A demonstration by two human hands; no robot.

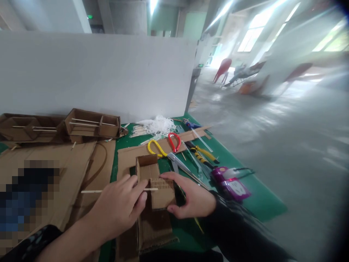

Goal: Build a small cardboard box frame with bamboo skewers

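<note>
Head view, left grip: closed narrowly on a thin stick (91, 191) with the left hand (120, 200), thumb below and fingers above; exact contact under the fingers, cannot tell.
Right grip: holding a small cardboard piece (163, 199) by its right side with the right hand (195, 194), index finger at the far corner, thumb at the near one.
Landmark: long cardboard box (155, 227), open upward, long axis running away from the body.
Stick axis: nearly square across the long cardboard box, long end out past its left wall, short end pointing right.
Stick tip: over the left part of the small cardboard piece, in line with its upper half; touching or just above, cannot tell.
Cardboard piece: set over the right side of the long cardboard box, between both hands, to the right of the left fingertips.
Nearer hand: left for the stick, right for the small cardboard piece.
Beyond the long cardboard box: scissors (174, 159), far and right, with pliers (200, 154) and a purple power strip (235, 190) farther right.
</note>
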